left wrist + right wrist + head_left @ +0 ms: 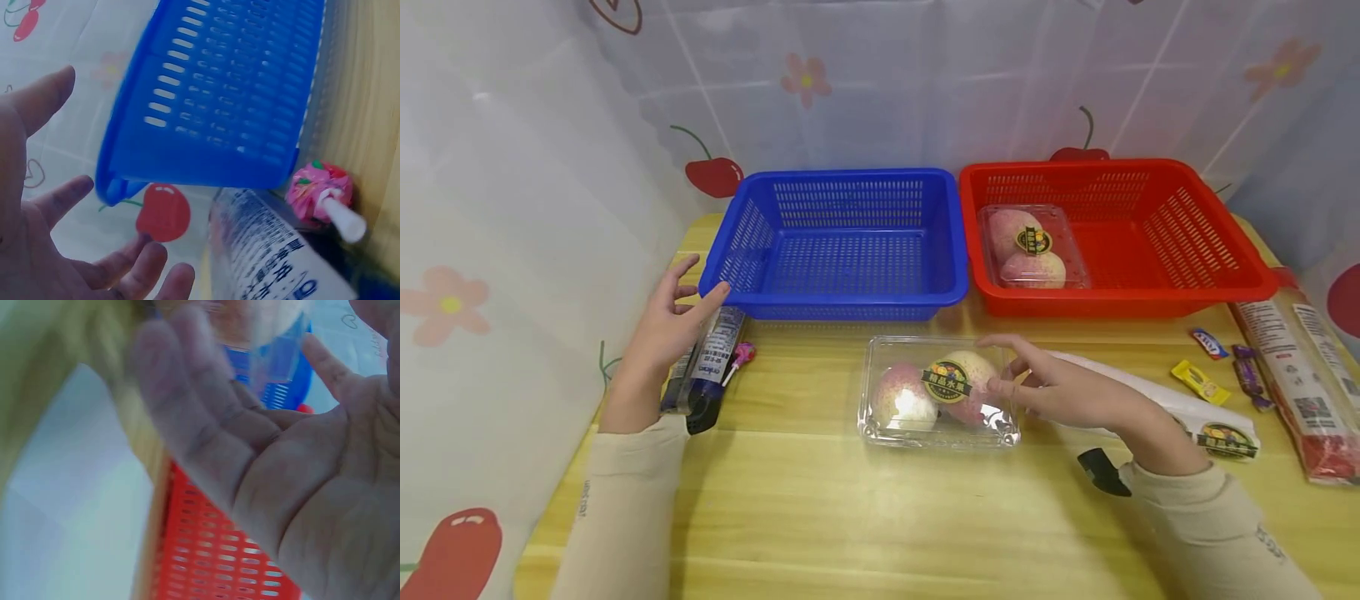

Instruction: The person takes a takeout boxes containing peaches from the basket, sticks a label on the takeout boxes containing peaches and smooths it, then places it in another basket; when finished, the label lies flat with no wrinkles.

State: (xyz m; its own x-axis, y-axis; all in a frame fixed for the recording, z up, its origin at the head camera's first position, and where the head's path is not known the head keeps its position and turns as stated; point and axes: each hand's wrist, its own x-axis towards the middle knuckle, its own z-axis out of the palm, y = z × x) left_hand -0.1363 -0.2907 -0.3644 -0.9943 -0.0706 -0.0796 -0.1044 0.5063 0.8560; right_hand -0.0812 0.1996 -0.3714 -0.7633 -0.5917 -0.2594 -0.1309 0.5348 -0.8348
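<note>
A clear plastic fruit box [883, 354] with two pink-and-cream peaches [904, 400] and a dark label on its lid sits on the table in front of the baskets. My right hand [1063, 385] is at the box's right side, fingers loosely bent, its fingertips overlapping the edge in the head view. In the right wrist view its fingers stretch toward the box. My left hand [658, 333] hovers with spread fingers by the front left corner of the blue basket [842, 300], above dark blue packages [711, 367]. Nothing is in its palm.
A red basket [1120, 296] beside the blue one holds another peach box [1067, 242]. A pink lollipop [743, 354] lies near the blue packages. On the right are a white roll-like pack [1150, 392], several small wrapped candies [1201, 381] and a long red-and-white package [1292, 367].
</note>
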